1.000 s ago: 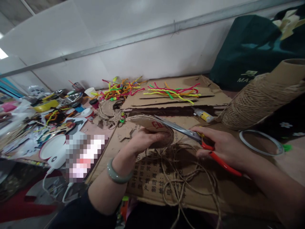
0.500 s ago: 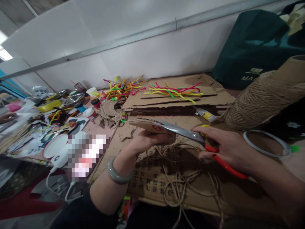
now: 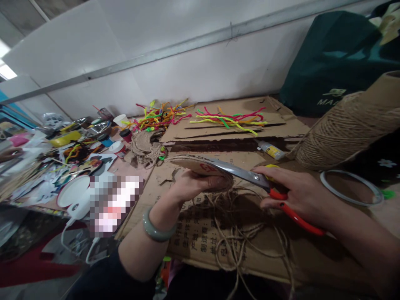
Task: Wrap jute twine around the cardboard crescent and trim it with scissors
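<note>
My left hand (image 3: 195, 185), with a pale green bangle at the wrist, is closed on a rounded cardboard piece (image 3: 200, 166) that carries red print. In my right hand (image 3: 295, 191) are red-handled scissors (image 3: 246, 174); their metal blades lie along the upper edge of the cardboard piece. Whether the blades are cutting anything there I cannot tell. Loose jute twine (image 3: 234, 233) hangs in loops below both hands, over a large printed cardboard sheet (image 3: 184, 250).
A big jute twine cone (image 3: 340, 129) stands at the right, near a ring-shaped clear tape roll (image 3: 350, 187). Beyond my hands lie a small glue bottle (image 3: 270, 149) and colourful pipe cleaners (image 3: 229, 118). A phone-like blurred item (image 3: 117, 204) sits left, with paint supplies behind.
Both hands keep nearly the same pose. The scissors and cardboard piece have shifted only very slightly.
</note>
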Demonstrator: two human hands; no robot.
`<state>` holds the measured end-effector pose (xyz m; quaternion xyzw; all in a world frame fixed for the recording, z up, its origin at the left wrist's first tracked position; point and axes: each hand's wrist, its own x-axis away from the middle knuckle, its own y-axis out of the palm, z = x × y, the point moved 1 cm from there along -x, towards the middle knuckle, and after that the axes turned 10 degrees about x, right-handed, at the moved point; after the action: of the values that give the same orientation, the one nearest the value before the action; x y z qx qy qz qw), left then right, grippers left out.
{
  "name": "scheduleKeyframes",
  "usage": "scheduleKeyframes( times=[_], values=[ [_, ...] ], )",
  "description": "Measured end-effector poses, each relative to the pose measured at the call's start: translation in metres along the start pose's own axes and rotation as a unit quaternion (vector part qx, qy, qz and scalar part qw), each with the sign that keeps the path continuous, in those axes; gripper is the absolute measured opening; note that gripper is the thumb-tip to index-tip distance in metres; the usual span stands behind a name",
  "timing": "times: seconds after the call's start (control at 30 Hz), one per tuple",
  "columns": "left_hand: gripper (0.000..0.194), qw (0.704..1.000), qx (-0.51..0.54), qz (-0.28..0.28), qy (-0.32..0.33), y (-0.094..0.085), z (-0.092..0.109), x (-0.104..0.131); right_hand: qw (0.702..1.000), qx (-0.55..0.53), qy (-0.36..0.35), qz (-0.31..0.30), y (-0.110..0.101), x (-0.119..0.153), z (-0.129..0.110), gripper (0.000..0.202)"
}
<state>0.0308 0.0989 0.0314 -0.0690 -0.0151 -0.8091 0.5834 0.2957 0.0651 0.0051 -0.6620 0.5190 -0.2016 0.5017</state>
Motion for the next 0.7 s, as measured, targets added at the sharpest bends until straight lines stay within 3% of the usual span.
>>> scheduleKeyframes(
  times=[0.43, 0.7],
  values=[
    [0.035, 1.0, -0.026, 0.015, 0.003, -0.004, -0.003, 0.0, 1.0, 0.016, 0.015, 0.011, -0.006, -0.003, -0.012, 0.057],
    [0.032, 1.0, 0.029, 0.01, 0.006, -0.001, 0.002, -0.002, 0.999, 0.027, 0.03, 0.035, -0.002, -0.004, 0.001, 0.062]
  ],
)
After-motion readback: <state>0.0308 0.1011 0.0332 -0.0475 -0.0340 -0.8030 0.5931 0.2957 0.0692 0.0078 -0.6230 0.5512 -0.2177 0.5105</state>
